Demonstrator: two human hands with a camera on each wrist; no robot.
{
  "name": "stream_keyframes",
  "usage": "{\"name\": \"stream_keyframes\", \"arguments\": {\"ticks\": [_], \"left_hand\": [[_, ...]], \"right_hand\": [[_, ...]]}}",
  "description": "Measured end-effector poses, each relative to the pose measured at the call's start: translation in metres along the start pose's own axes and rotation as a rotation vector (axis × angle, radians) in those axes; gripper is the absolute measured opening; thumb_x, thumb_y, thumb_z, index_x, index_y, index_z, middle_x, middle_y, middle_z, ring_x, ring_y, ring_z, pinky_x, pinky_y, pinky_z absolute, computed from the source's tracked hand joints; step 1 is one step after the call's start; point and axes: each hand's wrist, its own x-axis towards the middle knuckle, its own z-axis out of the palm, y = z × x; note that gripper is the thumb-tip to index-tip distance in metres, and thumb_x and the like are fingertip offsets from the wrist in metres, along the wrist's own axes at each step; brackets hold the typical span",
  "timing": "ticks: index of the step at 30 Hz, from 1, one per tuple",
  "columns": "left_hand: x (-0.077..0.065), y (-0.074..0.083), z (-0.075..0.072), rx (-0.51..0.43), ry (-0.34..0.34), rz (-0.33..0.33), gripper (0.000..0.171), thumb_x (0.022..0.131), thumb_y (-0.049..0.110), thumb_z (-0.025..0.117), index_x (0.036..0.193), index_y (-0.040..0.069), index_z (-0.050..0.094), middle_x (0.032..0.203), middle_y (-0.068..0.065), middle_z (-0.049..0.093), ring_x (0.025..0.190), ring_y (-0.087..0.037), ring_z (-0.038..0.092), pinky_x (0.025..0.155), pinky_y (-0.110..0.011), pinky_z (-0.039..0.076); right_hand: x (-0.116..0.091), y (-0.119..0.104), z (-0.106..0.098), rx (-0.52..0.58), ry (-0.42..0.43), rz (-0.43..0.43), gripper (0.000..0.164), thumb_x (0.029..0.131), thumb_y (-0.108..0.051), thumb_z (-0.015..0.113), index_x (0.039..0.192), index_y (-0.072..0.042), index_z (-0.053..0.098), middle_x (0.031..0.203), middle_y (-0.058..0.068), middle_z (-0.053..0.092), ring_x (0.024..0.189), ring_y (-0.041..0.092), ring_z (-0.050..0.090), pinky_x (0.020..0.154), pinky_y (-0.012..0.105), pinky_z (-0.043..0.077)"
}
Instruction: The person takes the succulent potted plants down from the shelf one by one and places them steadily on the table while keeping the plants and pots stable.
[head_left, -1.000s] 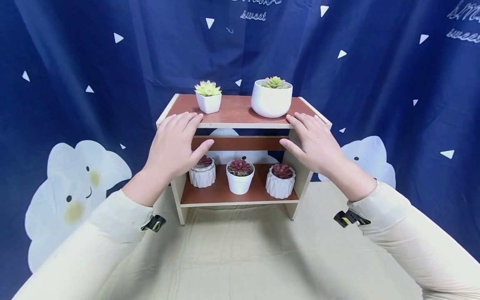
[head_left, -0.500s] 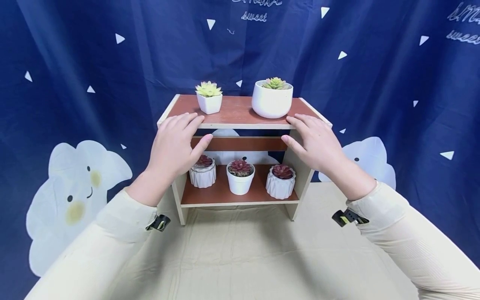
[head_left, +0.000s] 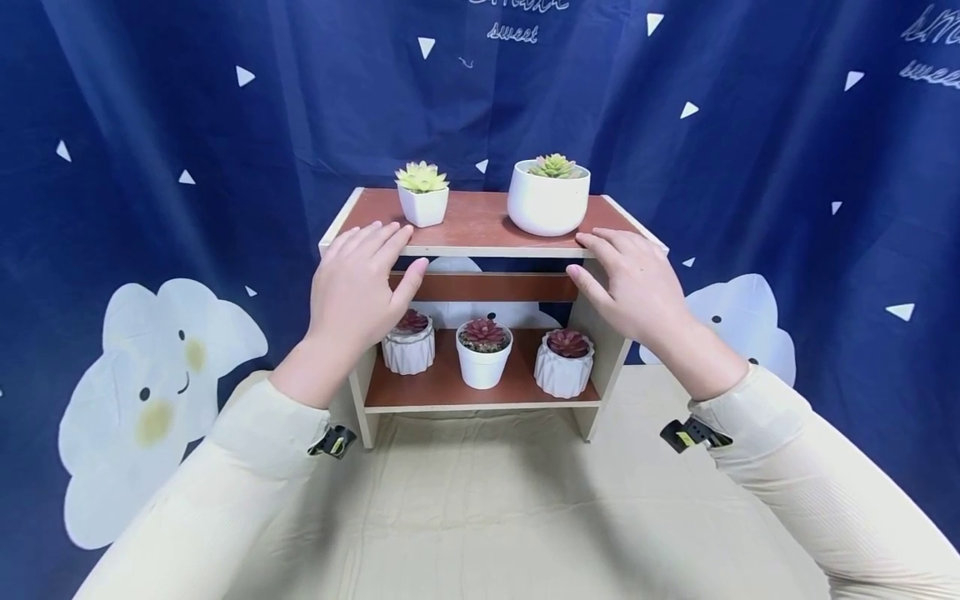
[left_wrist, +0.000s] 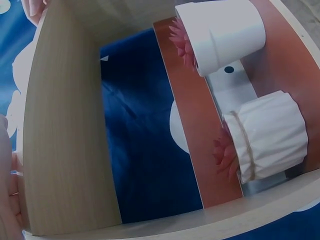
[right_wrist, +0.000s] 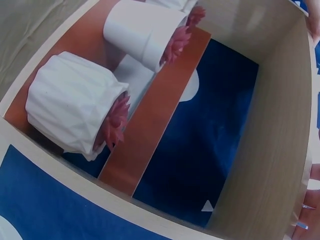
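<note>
A small two-tier shelf [head_left: 476, 218] with red-brown boards and pale edges stands ahead in the head view. My left hand [head_left: 356, 287] rests with straight fingers over the front left edge of its top, the thumb below the edge. Over the front right edge lies my right hand [head_left: 633, 279], laid out the same way. On top, a small white pot with a green succulent [head_left: 423, 205] sits near the left fingertips. A larger round white pot [head_left: 547, 204] is close to the right fingertips. Neither hand grips a pot.
The lower board carries three red succulents: a ribbed pot [head_left: 409, 352] at left, a smooth white pot [head_left: 483, 367] in the middle, a faceted pot [head_left: 564, 375] at right. A beige cloth [head_left: 480, 508] lies underneath. Behind hangs a blue curtain [head_left: 360, 92] with clouds.
My left thumb has lifted a little toward the top board's edge, and the left forearm has shifted slightly right. The right hand, shelf and pots look nearly unchanged.
</note>
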Motion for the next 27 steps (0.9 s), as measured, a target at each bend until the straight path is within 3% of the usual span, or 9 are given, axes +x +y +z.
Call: {"name": "stream_keyframes", "arguments": {"ticks": [27], "left_hand": [[-0.0005,-0.0005,0.0072,-0.036,0.083,0.014,0.048,0.099,0.042,0.051,0.132,0.009,0.065,0.134,-0.011,0.064,0.128,-0.029,0.055,0.114,-0.044,0.033]], "right_hand": [[0.0096,-0.0007,-0.0067,0.107,0.082,0.041,0.043,0.103,-0.038,0.052,0.128,-0.006,0.065,0.132,0.014,0.062,0.129,0.035,0.049,0.107,0.055,0.036]]}}
